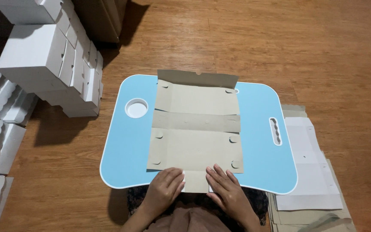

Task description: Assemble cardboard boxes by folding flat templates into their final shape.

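A flat, unfolded cardboard box blank [194, 129] is lying brown side up on a light blue lap table [263, 141] that is sitting on the wooden floor [280, 43]; the blank is covering the middle of the tabletop, its far flap standing slightly raised at the back edge and its near flap, showing white, hanging at the front edge closest to the person. The left hand [165, 189] is resting palm down on the near edge of the blank, fingers bent and pressing on the cardboard just left of the white flap; the right hand [225, 190] is lying palm down just beside it, fingers stretched out flat over the right side of that flap; neither hand is gripping anything, both simply bearing on the sheet. A round white cup recess [136, 108] is sitting in the table's left part, clear of the blank; a white slotted handle cut-out [275, 131] is showing on the right part. To the left, stacks of assembled white boxes [44, 60] are piling up on the floor; to the right of the table, a pile of flat blanks [310, 172] is lying on the floor, white side up on top.
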